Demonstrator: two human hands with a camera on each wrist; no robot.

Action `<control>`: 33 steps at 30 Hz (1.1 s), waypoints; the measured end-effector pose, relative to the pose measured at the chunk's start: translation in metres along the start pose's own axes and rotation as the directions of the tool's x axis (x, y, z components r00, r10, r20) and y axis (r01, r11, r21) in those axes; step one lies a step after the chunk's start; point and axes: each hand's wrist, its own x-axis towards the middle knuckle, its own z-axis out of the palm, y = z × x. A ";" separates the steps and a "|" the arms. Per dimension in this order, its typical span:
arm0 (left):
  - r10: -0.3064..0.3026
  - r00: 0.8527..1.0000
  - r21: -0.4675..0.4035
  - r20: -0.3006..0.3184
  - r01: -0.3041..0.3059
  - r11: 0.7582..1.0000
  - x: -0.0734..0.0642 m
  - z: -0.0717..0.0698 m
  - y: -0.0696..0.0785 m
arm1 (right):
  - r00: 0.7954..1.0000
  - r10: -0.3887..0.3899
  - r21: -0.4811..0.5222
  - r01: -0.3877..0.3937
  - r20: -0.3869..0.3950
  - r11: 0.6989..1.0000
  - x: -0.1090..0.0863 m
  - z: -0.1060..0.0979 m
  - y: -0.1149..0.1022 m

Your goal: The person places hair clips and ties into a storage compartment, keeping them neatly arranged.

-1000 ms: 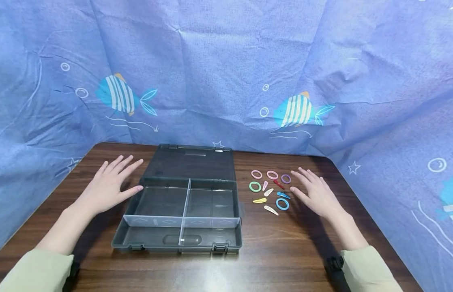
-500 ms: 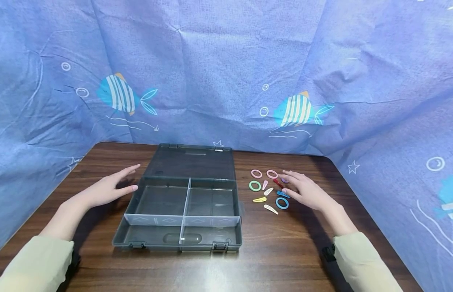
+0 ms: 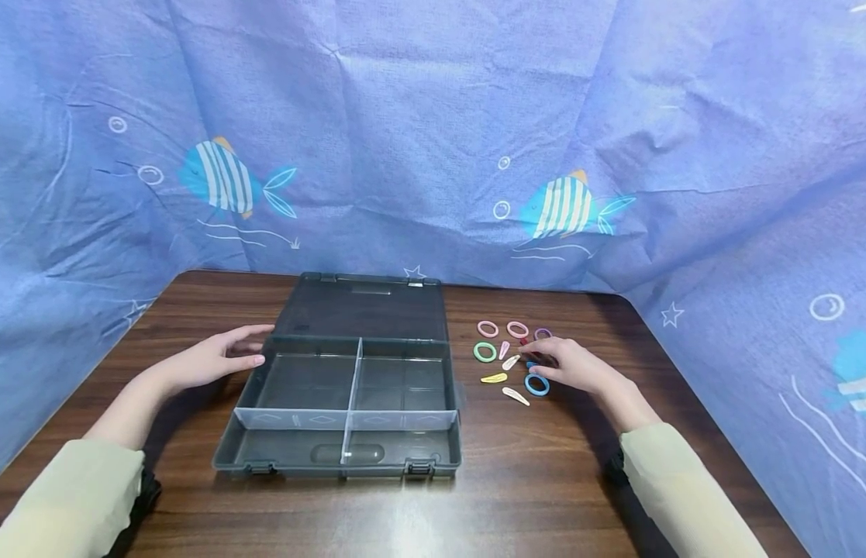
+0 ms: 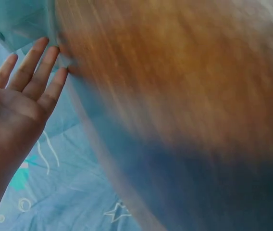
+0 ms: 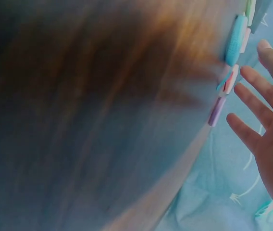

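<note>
My left hand point(image 3: 202, 360) is beside the left wall of a dark translucent compartment box point(image 3: 286, 470), whose lid point(image 3: 370, 310) lies back. In the left wrist view, its fingers are spread near the box edge; contact cannot be told. Over small hair accessories, my right hand point(image 3: 575, 364) has loosely bent fingers with nothing visibly held. It partly covers a red hair clip point(image 3: 524, 341) and a blue clip point(image 3: 531, 364). A blue hair tie point(image 3: 537, 394) lies beneath its thumb side, and a purple hair tie point(image 5: 217, 111) sits beyond its fingers.
Left of the right hand lie a green hair tie point(image 3: 484, 361), pink hair ties point(image 3: 488, 336), a pink clip point(image 3: 505, 349), a yellow clip point(image 3: 494, 378) and pale clips point(image 3: 515, 396). Thin dividers point(image 3: 405, 421) split the box. A blue fish-print cloth point(image 3: 433, 155) hangs behind the table.
The right hand has moved left and down, from beside the hair accessories to over them. My left hand has turned and its fingers have drawn together near the box.
</note>
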 end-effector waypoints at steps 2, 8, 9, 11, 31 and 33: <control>0.006 1.000 -0.020 0.004 -0.006 1.000 0.000 0.000 0.001 | 1.000 -0.013 0.001 0.013 0.012 1.000 0.002 0.002 0.002; 0.019 0.999 -0.077 0.038 -0.016 0.997 0.000 0.000 -0.001 | 0.997 -0.073 0.007 0.073 -0.001 0.997 0.004 0.006 0.009; 0.023 0.999 -0.083 0.042 -0.019 0.996 0.001 0.000 -0.002 | 0.997 -0.081 0.011 0.081 -0.002 0.997 0.004 0.007 0.010; 0.032 0.999 -0.093 0.039 -0.028 0.995 0.001 0.000 -0.003 | 0.996 -0.093 0.016 0.094 -0.004 0.995 0.004 0.007 0.011; 0.035 0.999 -0.143 0.039 -0.029 0.989 0.005 -0.002 -0.009 | 0.994 -0.111 0.068 0.110 0.015 0.992 0.009 0.004 0.006; 0.034 0.999 -0.148 0.038 -0.028 0.989 0.005 -0.002 -0.010 | 0.993 -0.116 0.075 0.115 0.014 0.991 0.011 0.003 0.004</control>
